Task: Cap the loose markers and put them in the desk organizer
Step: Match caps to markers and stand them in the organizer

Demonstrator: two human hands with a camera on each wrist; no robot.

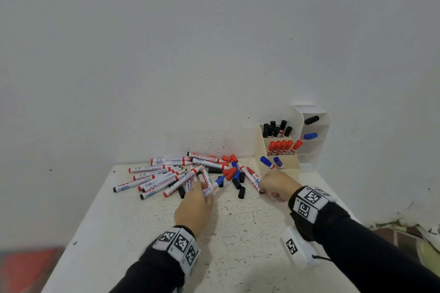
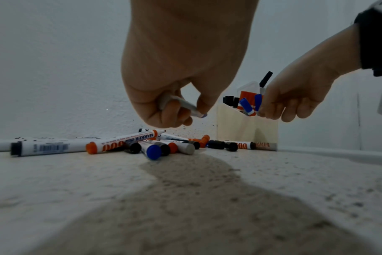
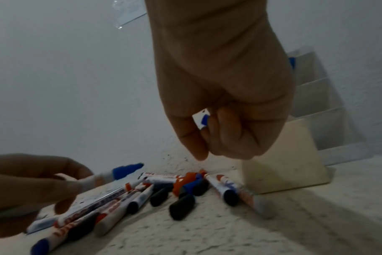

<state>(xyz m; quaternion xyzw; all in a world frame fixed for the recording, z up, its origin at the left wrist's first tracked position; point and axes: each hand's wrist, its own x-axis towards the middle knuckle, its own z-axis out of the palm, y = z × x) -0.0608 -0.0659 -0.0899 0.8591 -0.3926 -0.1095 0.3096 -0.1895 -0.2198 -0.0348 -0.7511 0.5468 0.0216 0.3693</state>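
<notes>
Left hand [image 2: 175,72] grip pinches a blue marker [image 3: 122,171], barrel mostly hidden. Right hand [image 1: 276,184] curled; contents unclear, blue-and-white sliver showing.

Speckled white table [image 1: 238,233], white wall [image 1: 166,54]

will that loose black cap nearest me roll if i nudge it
Probably: the black cap is a short round tube lying on its side on the flat table. It looks light, so a nudge may send it skidding or rolling.

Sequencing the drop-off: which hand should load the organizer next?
Right. The right hand grips a capped blue marker beside the organizer; the left hand, gripping a second marker, is over the pile.
</notes>
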